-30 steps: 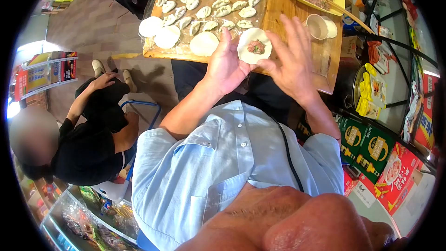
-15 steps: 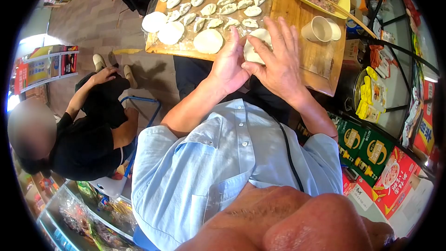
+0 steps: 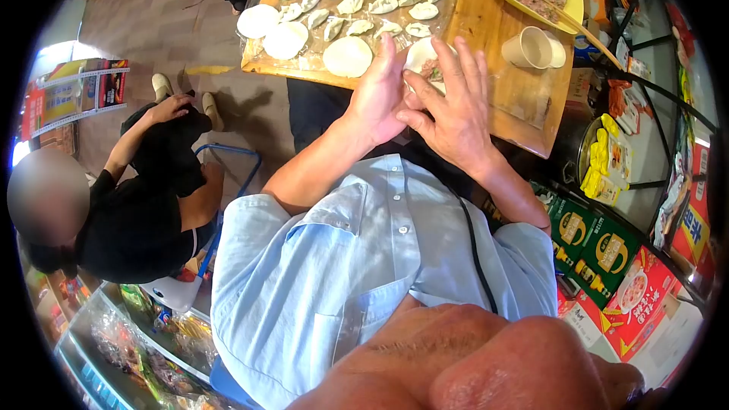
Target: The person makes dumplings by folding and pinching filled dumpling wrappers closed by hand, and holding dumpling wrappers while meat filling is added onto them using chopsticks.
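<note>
A round dumpling wrapper (image 3: 422, 55) with meat filling (image 3: 432, 70) on it lies between my two hands, above the table's front edge. My left hand (image 3: 380, 95) supports it from the left, thumb pointing up. On the other side, my right hand (image 3: 456, 102) has its fingers bent over the wrapper, gripping its near right edge. Part of the wrapper is hidden behind my right fingers. To the left of my left hand lie flat wrappers (image 3: 348, 56). Rows of shaped dumplings (image 3: 383, 5) cover the plastic sheet beyond my hands.
A yellow tray (image 3: 575, 0) of meat filling with chopsticks (image 3: 581, 29) stands at the back right of the wooden table (image 3: 486, 11). Paper cups (image 3: 525, 48) are nearer. A seated person (image 3: 137, 220) is on the left; shelves and boxes (image 3: 592, 239) stand right.
Filling in the wrapper now shows between my hands. My right fingers have shifted over the wrapper. The whole view has moved slightly.
</note>
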`<state>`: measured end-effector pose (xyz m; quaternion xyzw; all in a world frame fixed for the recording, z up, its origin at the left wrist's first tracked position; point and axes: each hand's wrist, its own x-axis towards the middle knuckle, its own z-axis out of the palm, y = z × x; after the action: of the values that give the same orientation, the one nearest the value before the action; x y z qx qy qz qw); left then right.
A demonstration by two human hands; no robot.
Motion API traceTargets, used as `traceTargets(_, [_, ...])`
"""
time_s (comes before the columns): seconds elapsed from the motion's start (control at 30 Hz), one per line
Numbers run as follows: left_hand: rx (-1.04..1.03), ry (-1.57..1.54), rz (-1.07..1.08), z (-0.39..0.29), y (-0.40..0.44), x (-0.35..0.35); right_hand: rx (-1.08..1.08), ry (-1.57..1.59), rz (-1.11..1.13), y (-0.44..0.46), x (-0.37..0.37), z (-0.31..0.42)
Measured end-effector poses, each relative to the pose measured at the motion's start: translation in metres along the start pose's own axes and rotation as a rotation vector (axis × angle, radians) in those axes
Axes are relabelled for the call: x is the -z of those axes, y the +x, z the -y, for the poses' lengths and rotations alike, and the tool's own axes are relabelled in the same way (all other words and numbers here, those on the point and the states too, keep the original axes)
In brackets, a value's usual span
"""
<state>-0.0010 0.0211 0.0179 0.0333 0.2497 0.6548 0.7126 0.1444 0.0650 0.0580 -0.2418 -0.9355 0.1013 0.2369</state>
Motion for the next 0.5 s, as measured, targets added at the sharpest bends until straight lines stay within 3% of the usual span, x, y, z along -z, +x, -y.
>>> traceTargets(0.03, [0.079,-0.225,0.345,0.004,0.014,0.031,-0.001,-0.01,0.018,0.0,0.001,0.001])
traceTargets(0.1, [0.153,-0.45,0.688,0.004,0.014,0.038,0.005,-0.001,0.013,-0.001,0.001,0.002])
traceTargets(0.13, [0.096,-0.181,0.391,-0.002,0.002,0.016,0.008,0.004,0.005,-0.001,0.001,0.002])
traceTargets(0.2, [0.038,0.082,0.087,-0.008,-0.009,-0.009,0.019,0.006,0.004,-0.002,0.001,0.001])
traceTargets(0.5, [0.023,-0.043,0.094,-0.011,-0.007,-0.01,0.025,0.015,-0.017,-0.011,0.004,-0.003])
